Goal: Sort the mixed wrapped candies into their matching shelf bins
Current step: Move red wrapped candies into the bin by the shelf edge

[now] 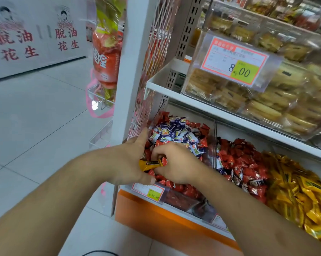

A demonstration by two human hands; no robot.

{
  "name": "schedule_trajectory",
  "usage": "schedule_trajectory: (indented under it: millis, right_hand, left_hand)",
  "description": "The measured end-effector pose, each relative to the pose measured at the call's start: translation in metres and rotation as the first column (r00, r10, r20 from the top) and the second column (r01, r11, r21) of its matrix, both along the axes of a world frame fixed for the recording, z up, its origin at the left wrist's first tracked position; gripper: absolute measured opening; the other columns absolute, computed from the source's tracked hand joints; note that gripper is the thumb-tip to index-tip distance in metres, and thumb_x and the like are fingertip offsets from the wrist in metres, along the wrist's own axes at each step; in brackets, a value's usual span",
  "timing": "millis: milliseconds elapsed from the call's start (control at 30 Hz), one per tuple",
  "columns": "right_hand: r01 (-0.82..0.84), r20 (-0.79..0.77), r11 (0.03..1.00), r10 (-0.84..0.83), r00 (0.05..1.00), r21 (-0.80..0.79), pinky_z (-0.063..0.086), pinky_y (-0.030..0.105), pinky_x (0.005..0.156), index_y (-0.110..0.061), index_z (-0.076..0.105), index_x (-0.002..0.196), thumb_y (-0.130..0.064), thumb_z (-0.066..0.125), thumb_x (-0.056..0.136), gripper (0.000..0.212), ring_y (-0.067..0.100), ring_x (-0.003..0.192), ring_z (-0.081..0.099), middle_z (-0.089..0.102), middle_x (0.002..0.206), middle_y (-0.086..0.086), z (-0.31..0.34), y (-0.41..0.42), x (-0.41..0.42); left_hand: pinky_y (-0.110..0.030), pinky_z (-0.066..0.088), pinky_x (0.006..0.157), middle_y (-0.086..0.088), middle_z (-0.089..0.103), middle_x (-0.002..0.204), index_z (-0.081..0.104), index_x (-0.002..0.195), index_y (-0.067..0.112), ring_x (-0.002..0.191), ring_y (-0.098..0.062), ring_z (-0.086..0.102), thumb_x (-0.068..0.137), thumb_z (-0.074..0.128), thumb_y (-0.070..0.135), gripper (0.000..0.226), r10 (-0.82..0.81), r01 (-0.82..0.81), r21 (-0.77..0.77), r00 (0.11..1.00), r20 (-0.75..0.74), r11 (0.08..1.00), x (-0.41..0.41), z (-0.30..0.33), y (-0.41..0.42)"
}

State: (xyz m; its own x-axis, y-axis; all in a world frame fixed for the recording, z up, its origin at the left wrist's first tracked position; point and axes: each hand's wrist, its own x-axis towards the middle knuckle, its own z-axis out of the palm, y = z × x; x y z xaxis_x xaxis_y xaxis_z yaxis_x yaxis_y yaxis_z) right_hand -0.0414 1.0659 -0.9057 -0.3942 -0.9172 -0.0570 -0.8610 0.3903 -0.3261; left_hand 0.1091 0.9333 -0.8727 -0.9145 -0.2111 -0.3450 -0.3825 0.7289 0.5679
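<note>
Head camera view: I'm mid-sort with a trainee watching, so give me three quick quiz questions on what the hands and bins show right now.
1. True or false: the yellow candy sits between the left hand and the right hand.
2. Which bin holds mostly yellow candies? A. left bin B. middle bin C. right bin
3. Fill in: the blue-and-white candies lie heaped on ____ candies in the left bin.

Key: 1 true; 2 C; 3 red.
</note>
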Motion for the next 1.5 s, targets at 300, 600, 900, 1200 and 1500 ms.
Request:
schedule_trajectory:
  millis: [300,600,900,1200,1500]
  right_hand:
    - [0.118,0.297,0.958,-0.036,0.954,-0.263,0.057,0.040,0.082,-0.027,0.070,0.089,-0.024,0.085,0.086,0.016,0.016,0.085,0.064,0.070,0.089,-0.006,0.034,0.018,-0.002]
    - [0.109,0.303,0.984,-0.061,0.951,-0.143,0.056,0.025,0.076,-0.029,0.070,0.101,-0.008,0.068,0.098,0.022,0.007,0.087,0.067,0.070,0.097,-0.009,0.018,0.016,0.005]
    - [0.056,-0.008,0.997,-0.055,0.998,0.062,0.061,0.041,0.076,-0.035,0.069,0.094,-0.013,0.074,0.085,0.024,0.022,0.089,0.067,0.069,0.089,-0.010,-0.001,-0.008,0.014]
    - [0.310,0.228,0.915,-0.255,0.940,-0.256,0.055,0.035,0.073,-0.029,0.072,0.097,-0.011,0.073,0.094,0.018,0.011,0.077,0.060,0.064,0.090,-0.003,0.031,0.034,0.004]
    - [0.419,0.510,0.866,-0.238,0.827,-0.274,0.051,0.037,0.065,-0.038,0.069,0.120,-0.019,0.067,0.101,0.027,0.023,0.072,0.062,0.071,0.101,-0.005,0.048,0.130,0.008]
  left_hand:
    - [-0.019,0.023,0.113,0.011,0.034,0.159,0.051,0.146,0.035,0.146,-0.012,0.032,0.089,0.076,0.042,0.063,0.036,-0.115,-0.187,0.924,-0.381,0.976,-0.005,0.017,0.009]
    - [-0.026,0.041,0.051,0.003,0.063,0.082,0.067,0.103,0.037,0.068,-0.014,0.059,0.088,0.070,0.026,0.019,0.272,-0.388,-0.277,0.886,-0.376,0.879,0.007,0.031,0.010]
    - [-0.034,0.058,0.056,0.002,0.068,0.076,0.070,0.091,0.031,0.067,-0.019,0.065,0.081,0.071,0.017,0.017,0.273,-0.361,-0.287,0.913,-0.304,0.887,0.003,0.025,0.007]
    - [-0.020,0.042,0.048,0.002,0.065,0.084,0.063,0.116,0.037,0.063,-0.010,0.061,0.096,0.065,0.031,0.021,0.313,-0.399,-0.137,0.853,-0.418,0.906,-0.001,0.022,0.021]
    - [-0.043,0.059,0.080,0.012,0.075,0.080,0.053,0.119,0.039,0.079,-0.005,0.072,0.097,0.069,0.021,0.032,0.158,-0.072,0.204,0.881,-0.446,0.976,-0.032,0.007,0.085]
